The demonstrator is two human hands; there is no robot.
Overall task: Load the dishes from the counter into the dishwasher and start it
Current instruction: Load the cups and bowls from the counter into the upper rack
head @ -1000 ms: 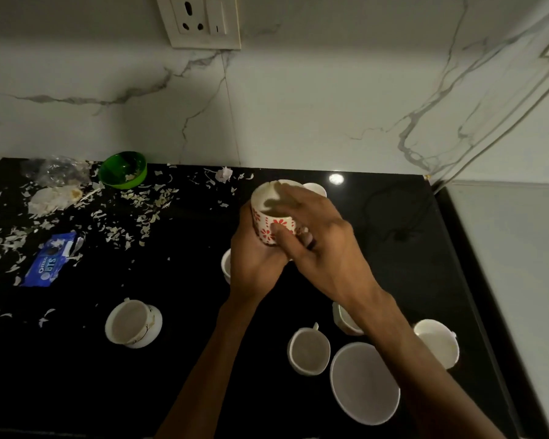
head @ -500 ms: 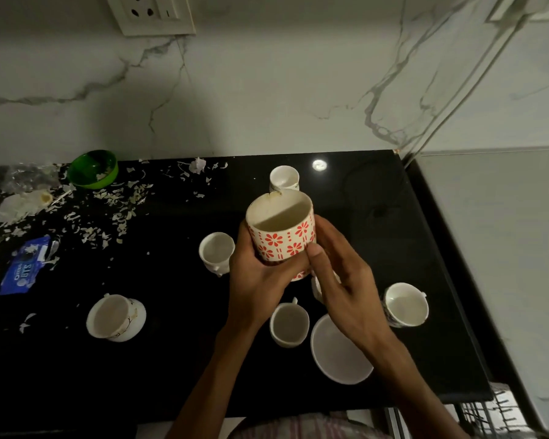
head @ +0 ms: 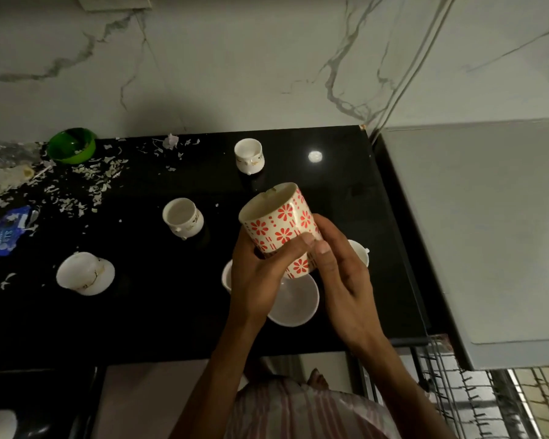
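Red-flowered mug [head: 279,228], both hands gripping

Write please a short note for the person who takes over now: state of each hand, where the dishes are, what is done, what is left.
Left hand grips the floral mug, tilted, above the counter. Right hand holds its base side.
On the counter: three small white cups, a tipped cup on its saucer, a white bowl, a green bowl.
Dishwasher rack stands pulled out, lower right.
Done: mug lifted. Left: load everything, start the machine.
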